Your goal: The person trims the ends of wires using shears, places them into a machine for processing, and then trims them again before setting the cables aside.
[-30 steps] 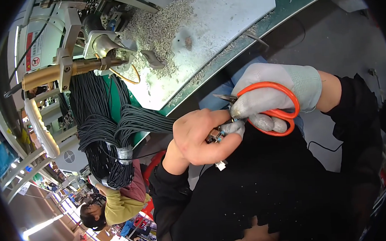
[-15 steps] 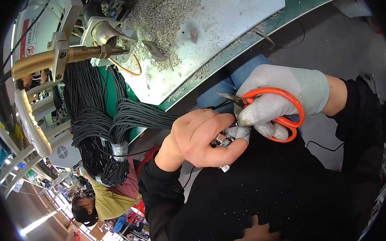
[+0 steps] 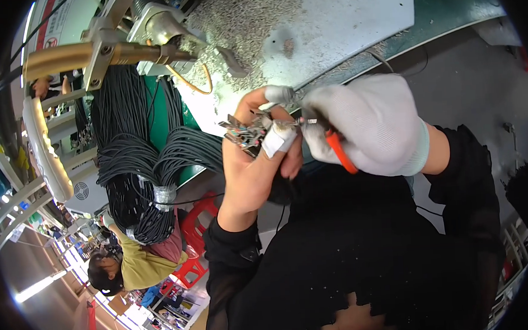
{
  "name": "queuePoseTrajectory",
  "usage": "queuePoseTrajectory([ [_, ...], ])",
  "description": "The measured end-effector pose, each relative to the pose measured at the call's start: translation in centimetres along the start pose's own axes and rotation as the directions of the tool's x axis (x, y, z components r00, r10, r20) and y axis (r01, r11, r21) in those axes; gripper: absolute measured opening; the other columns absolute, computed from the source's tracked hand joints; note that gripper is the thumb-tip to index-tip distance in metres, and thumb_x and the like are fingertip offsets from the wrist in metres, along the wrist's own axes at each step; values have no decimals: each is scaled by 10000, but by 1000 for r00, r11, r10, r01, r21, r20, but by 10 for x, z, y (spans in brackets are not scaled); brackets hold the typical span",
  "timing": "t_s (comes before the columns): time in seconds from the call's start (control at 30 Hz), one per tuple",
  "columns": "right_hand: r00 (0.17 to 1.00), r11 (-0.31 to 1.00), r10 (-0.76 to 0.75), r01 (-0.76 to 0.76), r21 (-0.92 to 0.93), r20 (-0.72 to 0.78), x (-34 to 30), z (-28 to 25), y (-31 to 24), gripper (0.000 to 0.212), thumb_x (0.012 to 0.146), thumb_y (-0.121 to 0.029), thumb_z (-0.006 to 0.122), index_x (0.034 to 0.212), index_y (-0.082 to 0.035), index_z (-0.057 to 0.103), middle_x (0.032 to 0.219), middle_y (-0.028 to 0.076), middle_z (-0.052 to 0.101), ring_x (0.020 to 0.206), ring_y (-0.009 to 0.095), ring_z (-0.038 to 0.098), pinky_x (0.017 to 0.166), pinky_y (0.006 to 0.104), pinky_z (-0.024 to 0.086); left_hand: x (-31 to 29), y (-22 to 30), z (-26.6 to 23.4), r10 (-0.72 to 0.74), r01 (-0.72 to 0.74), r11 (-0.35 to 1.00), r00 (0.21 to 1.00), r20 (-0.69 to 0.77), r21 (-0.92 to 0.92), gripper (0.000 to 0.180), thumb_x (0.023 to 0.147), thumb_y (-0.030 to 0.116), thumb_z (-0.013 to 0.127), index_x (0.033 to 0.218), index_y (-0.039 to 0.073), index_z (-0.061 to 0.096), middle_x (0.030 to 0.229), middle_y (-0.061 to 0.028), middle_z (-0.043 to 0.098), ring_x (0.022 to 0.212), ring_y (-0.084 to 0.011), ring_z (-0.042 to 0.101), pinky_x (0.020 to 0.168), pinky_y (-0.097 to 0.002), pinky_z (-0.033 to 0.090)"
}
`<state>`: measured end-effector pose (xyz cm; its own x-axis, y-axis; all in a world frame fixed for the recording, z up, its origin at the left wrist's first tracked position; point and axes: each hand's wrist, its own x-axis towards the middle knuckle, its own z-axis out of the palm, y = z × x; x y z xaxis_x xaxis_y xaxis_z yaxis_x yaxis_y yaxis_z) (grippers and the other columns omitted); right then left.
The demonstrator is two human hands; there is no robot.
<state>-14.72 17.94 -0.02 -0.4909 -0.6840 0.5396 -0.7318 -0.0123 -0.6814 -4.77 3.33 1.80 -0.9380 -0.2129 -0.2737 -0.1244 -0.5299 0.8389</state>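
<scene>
My left hand (image 3: 247, 172), bare apart from white coverings on the thumb and a fingertip, is closed around a bundle of small metal parts (image 3: 246, 135) that look like connector ends. My right hand (image 3: 374, 123) wears a white knit glove with a pale green cuff. It is curled around red-handled scissors (image 3: 340, 152), whose blades are mostly hidden. A small shiny metal piece (image 3: 310, 121) shows at the gloved fingertips, right beside my left thumb. I cannot make out whether the right fingers pinch it.
Thick bundles of black cable (image 3: 131, 154) hang at the left. Behind my hands, a green-edged table carries a white board (image 3: 352, 17) strewn with metal bits. A machine arm with a brass-coloured tube (image 3: 61, 61) juts in. Another person (image 3: 144, 267) sits beyond, near red stools (image 3: 198, 225).
My left hand has turned palm up, bringing the metal parts into view, and has moved up toward the board. The gloved hand has rotated, hiding most of the scissors.
</scene>
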Motion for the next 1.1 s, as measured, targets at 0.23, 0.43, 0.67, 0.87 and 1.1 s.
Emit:
queuePoseTrajectory([
  [0.23, 994, 950, -53, 21, -312, -93, 5, 7, 2, 293, 634, -133, 749, 886, -74, 612, 609, 28, 524, 517, 200, 547, 460, 289, 413, -3, 1, -14, 182, -97, 922, 963, -197, 375, 138, 808, -15, 647, 888, 2, 536, 693, 17, 537, 565, -26, 462, 492, -180, 362],
  [0.43, 990, 918, 96, -48, -393, 103, -4, 3, -10, 294, 630, -112, 740, 892, -62, 616, 618, 29, 528, 521, 209, 549, 470, 290, 418, -2, -8, -12, 247, -142, 912, 939, -238, 384, 191, 777, -35, 664, 909, 21, 539, 701, 46, 532, 608, 6, 454, 531, -151, 354],
  [0.67, 982, 976, 175, -165, -145, 63, -16, 6, -4, 248, 670, -72, 713, 897, -41, 618, 621, 68, 558, 493, 232, 550, 461, 306, 426, 0, -13, 0, 418, -260, 772, 895, -154, 580, 269, 748, -33, 681, 951, 14, 510, 712, 44, 532, 611, 11, 440, 530, -147, 344],
  [0.87, 969, 966, 244, -247, 74, 44, -19, 13, -7, 216, 688, -43, 684, 892, -19, 618, 620, 85, 567, 480, 241, 549, 462, 307, 433, 8, -13, 1, 502, -288, 630, 859, -96, 721, 179, 775, -28, 632, 912, 7, 522, 683, 38, 521, 557, -7, 428, 505, -157, 337],
  [1.1, 982, 975, 134, -154, -159, -135, -14, 27, 4, 151, 709, -51, 666, 852, -20, 628, 598, 94, 558, 469, 220, 548, 452, 283, 422, 7, -10, -1, 329, -142, 772, 923, -199, 620, 180, 736, -31, 658, 851, -6, 522, 710, 39, 548, 602, 5, 445, 525, -153, 354],
])
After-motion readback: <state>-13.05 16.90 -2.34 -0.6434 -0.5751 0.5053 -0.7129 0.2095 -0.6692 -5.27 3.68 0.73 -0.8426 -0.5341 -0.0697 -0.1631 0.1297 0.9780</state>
